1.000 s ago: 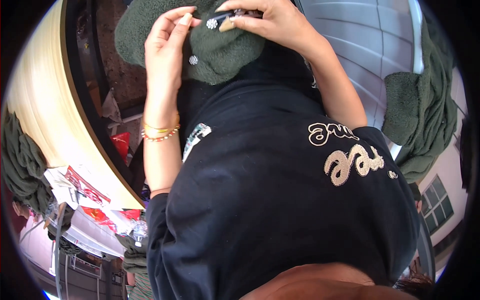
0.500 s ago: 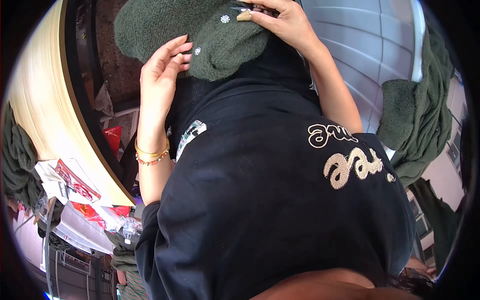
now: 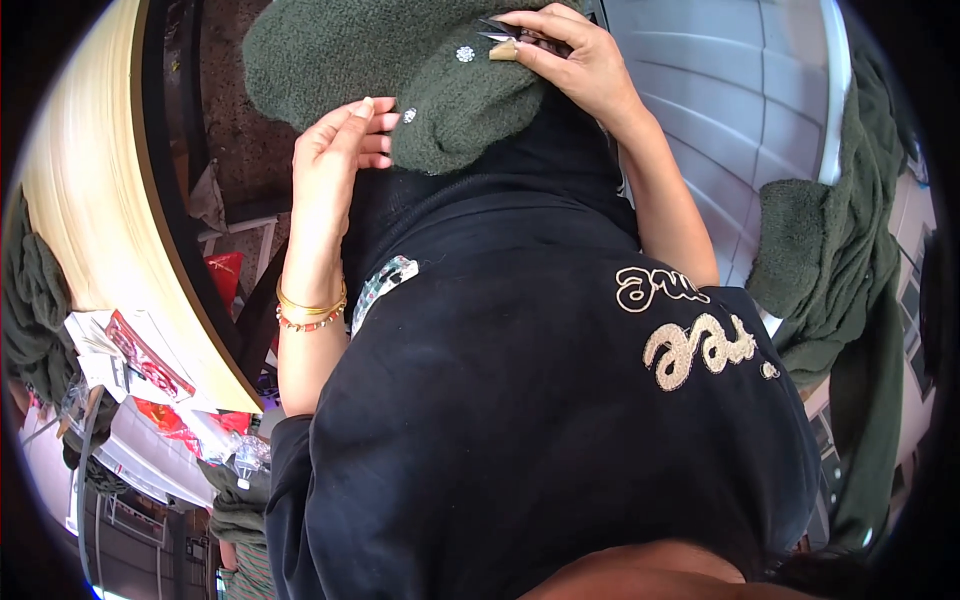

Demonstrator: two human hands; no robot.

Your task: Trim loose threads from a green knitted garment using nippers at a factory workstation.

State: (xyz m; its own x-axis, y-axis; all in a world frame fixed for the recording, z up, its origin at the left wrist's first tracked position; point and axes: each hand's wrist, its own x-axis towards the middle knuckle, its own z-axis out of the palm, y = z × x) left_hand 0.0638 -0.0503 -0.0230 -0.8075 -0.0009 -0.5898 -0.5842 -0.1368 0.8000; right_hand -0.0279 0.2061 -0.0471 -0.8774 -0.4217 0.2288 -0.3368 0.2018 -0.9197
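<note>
Over lap, snips (image 3: 500, 30) pointing left

We are looking at a dark green fleece garment (image 3: 400, 70), bunched in soft folds and lying across the lap against the black top. It is carrying two small silver flower-shaped studs (image 3: 465, 54). Small snips (image 3: 505, 35) are resting on its upper fold, blades pointing left.

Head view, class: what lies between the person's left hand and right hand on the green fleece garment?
In the head view, between the left hand and right hand lies the dark green fleece garment, with two small sparkly round studs on it.
</note>
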